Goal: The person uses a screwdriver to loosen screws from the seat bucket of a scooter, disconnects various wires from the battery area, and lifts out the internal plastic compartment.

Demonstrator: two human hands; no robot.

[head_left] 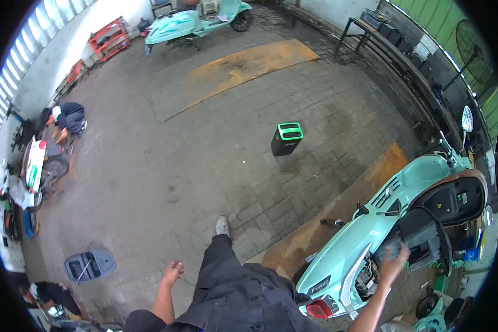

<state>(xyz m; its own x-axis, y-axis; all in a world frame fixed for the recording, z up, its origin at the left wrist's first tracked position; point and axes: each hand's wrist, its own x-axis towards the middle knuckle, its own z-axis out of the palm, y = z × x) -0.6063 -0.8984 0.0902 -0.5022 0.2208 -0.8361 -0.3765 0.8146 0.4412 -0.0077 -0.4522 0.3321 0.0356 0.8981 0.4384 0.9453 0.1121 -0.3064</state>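
Note:
To my right stands a turquoise scooter (pixel 343 238) with its seat (pixel 454 200) tipped up. Below the raised seat is a black plastic compartment part (pixel 418 229). My right hand (pixel 394 260) is over the scooter's rear, beside that part; its fingers are slightly blurred but look spread, and I see nothing held. Next to it, an opening in the side shows mechanical parts (pixel 365 278). Away from the scooter, my left hand (pixel 173 271) hangs at my left with curled fingers; what they hold, if anything, is too small to make out.
A black box with a green handled top (pixel 286 145) stands on the paved floor ahead. A grey plastic panel (pixel 90 265) lies at left. One person (pixel 69 119) crouches by another scooter (pixel 36 166); another person (pixel 52 296) is lower left. A long bench (pixel 390 47) lines the right wall.

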